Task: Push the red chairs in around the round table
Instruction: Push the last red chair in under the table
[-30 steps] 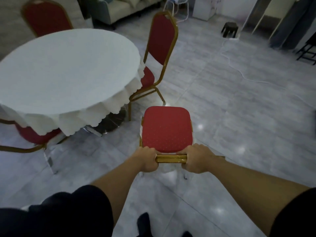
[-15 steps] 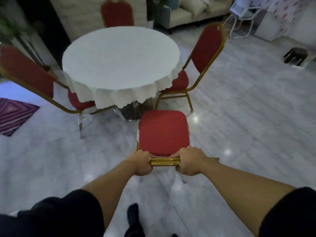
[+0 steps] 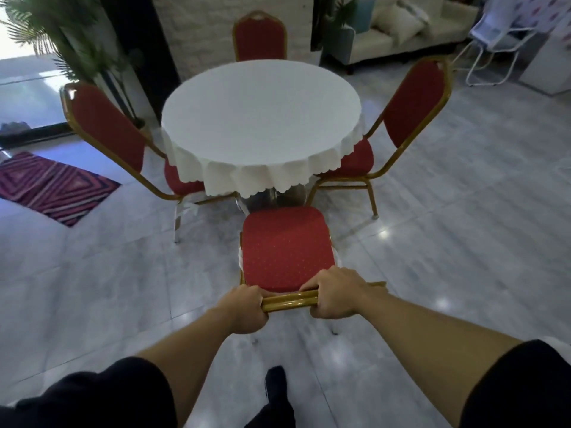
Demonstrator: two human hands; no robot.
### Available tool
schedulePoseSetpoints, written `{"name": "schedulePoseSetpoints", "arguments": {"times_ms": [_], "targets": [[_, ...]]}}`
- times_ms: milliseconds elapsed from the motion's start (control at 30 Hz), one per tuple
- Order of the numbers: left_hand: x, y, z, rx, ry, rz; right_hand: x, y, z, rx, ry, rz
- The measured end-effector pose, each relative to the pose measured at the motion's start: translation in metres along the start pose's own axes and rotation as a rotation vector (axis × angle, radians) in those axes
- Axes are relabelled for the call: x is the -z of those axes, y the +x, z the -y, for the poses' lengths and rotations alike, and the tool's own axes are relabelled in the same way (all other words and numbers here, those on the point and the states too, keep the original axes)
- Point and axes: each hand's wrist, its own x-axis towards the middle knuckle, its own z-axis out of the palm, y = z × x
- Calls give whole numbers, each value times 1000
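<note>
A round table (image 3: 262, 118) under a white scalloped cloth stands ahead of me. Directly in front, a red chair (image 3: 285, 247) with a gold frame faces it, its seat front just short of the cloth's edge. My left hand (image 3: 245, 307) and my right hand (image 3: 335, 293) both grip the gold top rail of its backrest. A second red chair (image 3: 106, 134) sits at the table's left with its seat partly under the cloth. A third red chair (image 3: 412, 101) is on the right, angled, seat partly under. A fourth red chair (image 3: 260, 37) stands behind the table.
A striped red rug (image 3: 51, 186) lies on the grey tile floor at left. A potted palm (image 3: 71, 35) stands at back left. A cream sofa (image 3: 398, 32) and a white folding chair (image 3: 500, 41) are at back right. My dark foot (image 3: 276, 387) shows below.
I have swung the held chair around from the table's right side to face it squarely, and its seat is now closer to the cloth's edge. Both hands kept their grip.
</note>
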Motion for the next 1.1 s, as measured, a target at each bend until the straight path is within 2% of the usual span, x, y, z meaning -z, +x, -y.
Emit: {"name": "schedulePoseSetpoints", "arguments": {"times_ms": [167, 367, 600, 867, 1100], "targets": [[5, 14, 7, 5, -20, 36, 5, 9, -12, 55, -43, -20], [31, 46, 18, 64, -9, -16, 36, 45, -20, 94, -52, -22], [82, 105, 28, -16, -16, -38, 79, 108, -35, 106, -71, -19], [137, 169, 52, 18, -51, 50, 128, 176, -46, 97, -73, -7], [146, 189, 53, -22, -55, 118, 140, 191, -62, 121, -121, 53]]}}
